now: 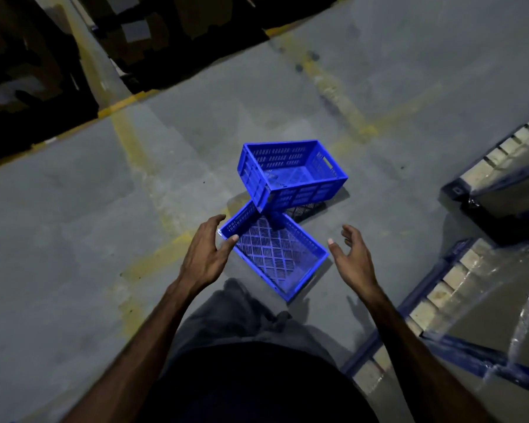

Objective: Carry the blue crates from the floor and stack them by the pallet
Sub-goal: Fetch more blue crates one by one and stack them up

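Note:
Two blue slotted crates lie on the grey floor in front of me. The near crate (275, 257) sits upright with its open top toward me. The far crate (290, 175) is tilted, one corner resting on the near crate's far rim. My left hand (206, 254) is open, its fingertips at the near crate's left corner; whether they touch it is unclear. My right hand (350, 257) is open and hangs just right of that crate, apart from it. Neither hand holds anything.
Blue pallets (425, 303) loaded with wrapped goods stand at the right, one nearer and another (489, 184) farther back. Dark shelving with boxes (28, 71) fills the upper left. Worn yellow lines (135, 154) cross the floor. My trouser leg (235, 312) is below the crates.

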